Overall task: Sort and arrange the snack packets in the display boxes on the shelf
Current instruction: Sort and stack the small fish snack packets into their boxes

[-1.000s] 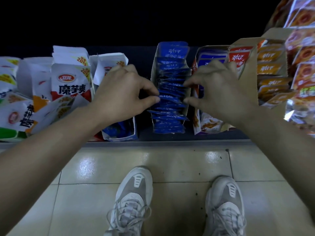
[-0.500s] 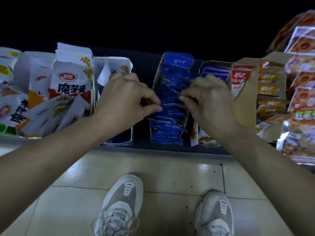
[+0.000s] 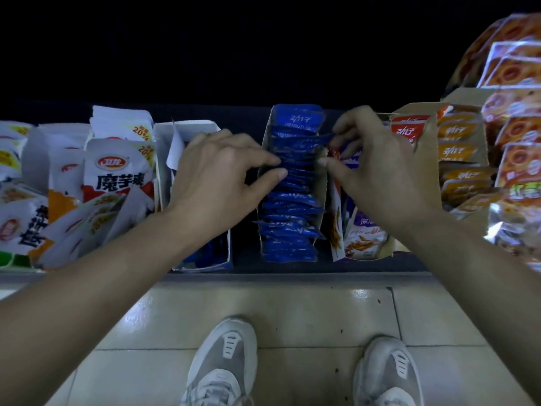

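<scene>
A narrow display box in the middle of the shelf holds a row of several blue snack packets standing on edge. My left hand rests at the box's left side, thumb and forefinger pinching the blue packets near the row's middle. My right hand is at the box's right side, fingertips pinching the corner of a blue packet further back, thumb pressed on the box's right wall. The right hand covers most of the neighbouring box of purple-and-white packets.
A white box stands left of the blue row, with white and orange packets further left. A brown carton of orange packets sits at the right, beside hanging orange bags. The shelf edge runs above the tiled floor and my shoes.
Both hands have shifted further back along the blue row. The right hand has moved off the middle of the row and spread over its right edge.
</scene>
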Action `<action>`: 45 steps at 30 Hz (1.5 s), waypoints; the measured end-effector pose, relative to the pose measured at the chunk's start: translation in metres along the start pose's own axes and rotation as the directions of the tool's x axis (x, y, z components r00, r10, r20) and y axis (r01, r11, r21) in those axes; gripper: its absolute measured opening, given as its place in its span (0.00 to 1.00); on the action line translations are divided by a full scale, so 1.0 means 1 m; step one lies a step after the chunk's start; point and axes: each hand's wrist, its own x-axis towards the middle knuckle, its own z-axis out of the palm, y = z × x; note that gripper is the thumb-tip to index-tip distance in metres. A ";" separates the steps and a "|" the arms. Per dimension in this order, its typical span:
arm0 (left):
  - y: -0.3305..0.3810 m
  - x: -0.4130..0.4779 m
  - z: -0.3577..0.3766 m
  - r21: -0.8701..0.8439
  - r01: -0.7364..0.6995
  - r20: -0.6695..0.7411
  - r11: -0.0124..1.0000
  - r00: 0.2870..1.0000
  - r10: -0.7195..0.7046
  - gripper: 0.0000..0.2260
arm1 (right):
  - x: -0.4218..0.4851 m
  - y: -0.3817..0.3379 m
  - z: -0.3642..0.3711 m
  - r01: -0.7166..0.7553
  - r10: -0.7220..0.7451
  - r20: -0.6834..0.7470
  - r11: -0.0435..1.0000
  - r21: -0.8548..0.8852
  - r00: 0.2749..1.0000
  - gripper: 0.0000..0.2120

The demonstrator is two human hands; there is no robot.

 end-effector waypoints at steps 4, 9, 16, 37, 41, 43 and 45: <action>0.000 0.009 0.002 0.027 -0.003 -0.066 1.000 0.998 0.005 0.11 | 0.006 0.003 0.002 0.035 -0.037 -0.041 0.998 -0.057 0.998 0.11; 0.001 0.021 0.007 0.144 -0.013 -0.031 0.989 0.999 0.018 0.09 | 0.012 0.010 0.008 -0.022 0.019 -0.105 0.999 -0.023 0.994 0.08; 0.002 0.028 0.005 0.260 -0.026 0.060 0.965 0.998 0.011 0.17 | 0.013 0.003 0.010 -0.047 0.050 -0.143 0.999 0.025 0.988 0.08; -0.007 0.004 0.011 0.177 -0.213 -0.094 0.961 0.968 0.232 0.05 | 0.017 0.005 0.017 0.092 -0.085 0.120 0.994 -0.053 0.989 0.06; -0.008 0.005 0.008 0.092 -0.072 -0.114 0.993 0.990 0.082 0.08 | 0.014 0.005 0.011 0.022 -0.023 0.052 0.999 0.023 0.998 0.08; -0.009 0.006 0.008 0.082 -0.065 -0.108 0.995 0.991 0.074 0.08 | 0.014 0.008 0.007 -0.008 0.009 -0.011 0.998 0.069 1.000 0.08; -0.007 0.006 0.008 0.095 -0.069 -0.097 0.993 0.992 0.079 0.07 | 0.017 0.011 0.007 0.009 -0.008 -0.020 0.999 0.049 1.000 0.09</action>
